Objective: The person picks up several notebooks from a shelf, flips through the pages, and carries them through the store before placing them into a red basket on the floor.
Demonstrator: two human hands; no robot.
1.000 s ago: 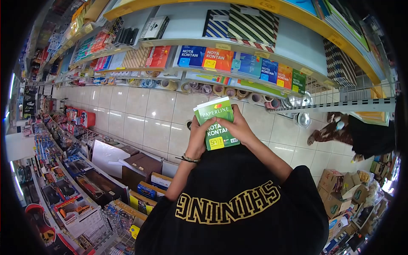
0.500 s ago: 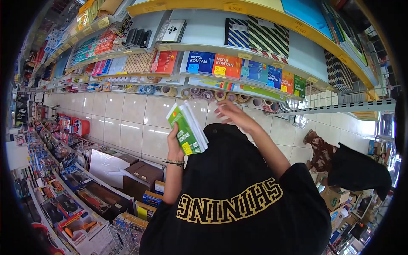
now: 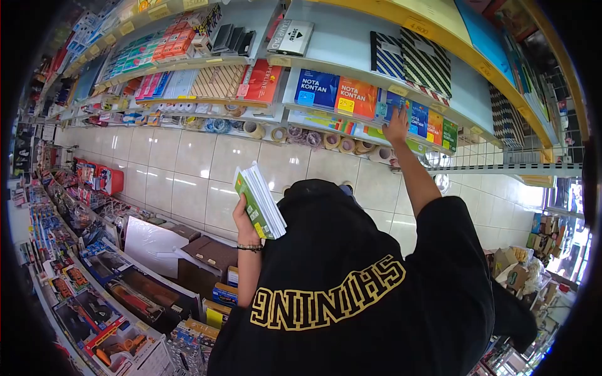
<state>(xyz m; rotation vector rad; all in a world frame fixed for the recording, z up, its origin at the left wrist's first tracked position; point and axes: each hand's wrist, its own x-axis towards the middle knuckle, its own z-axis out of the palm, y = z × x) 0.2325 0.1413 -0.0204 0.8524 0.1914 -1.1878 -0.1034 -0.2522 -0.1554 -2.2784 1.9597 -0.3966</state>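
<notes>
My left hand (image 3: 243, 222) is wrapped round a stack of green and white nota pads (image 3: 258, 203), held tilted over the floor at mid-frame. My right hand (image 3: 397, 127) reaches up to the shelf and touches a blue nota pad (image 3: 388, 108) in the row. To the left of it lie an orange Nota Kontan pad (image 3: 357, 97) and a dark blue one (image 3: 316, 88); to the right are a blue pad (image 3: 418, 121) and a green pad (image 3: 449, 135). The fingertips of my right hand overlap the pads, and their exact grip is unclear.
Rolls of tape (image 3: 347, 145) line the lowest shelf. Striped books (image 3: 426, 59) and a stamp pad box (image 3: 290, 37) lie on the shelf above. A wire rack (image 3: 501, 170) juts out at the right. Packed toy shelves (image 3: 119, 338) and boxes fill the lower left.
My right hand has moved up and right from above the floor to the pads on the shelf. My left hand and its stack have shifted slightly left and down. The view has shifted.
</notes>
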